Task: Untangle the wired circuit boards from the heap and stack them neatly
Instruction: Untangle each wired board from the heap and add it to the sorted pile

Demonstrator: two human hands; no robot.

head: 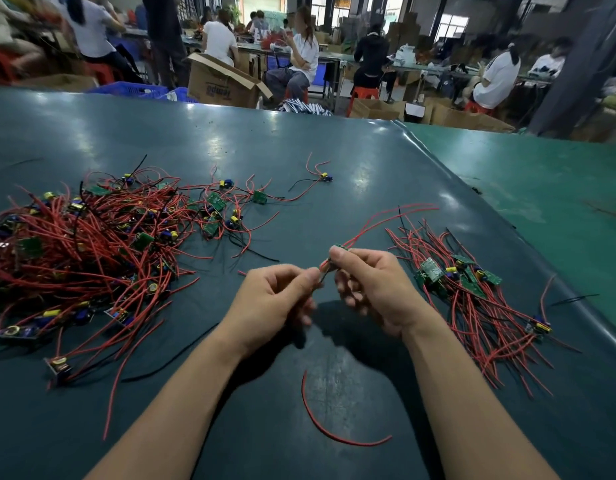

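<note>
- My right hand pinches one small green circuit board with red wires; my left hand pinches its leads.
- It is freed from the tangled red-wired heap at left.
- Next, I judge: straighten the wires, lay it on the stacked pile at right.

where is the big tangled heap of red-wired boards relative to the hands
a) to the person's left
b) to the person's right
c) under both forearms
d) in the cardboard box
a: the large tangled heap spreads over the table's left side, left of the left hand, while the smaller sorted stack lies to the right of the right hand.
</note>
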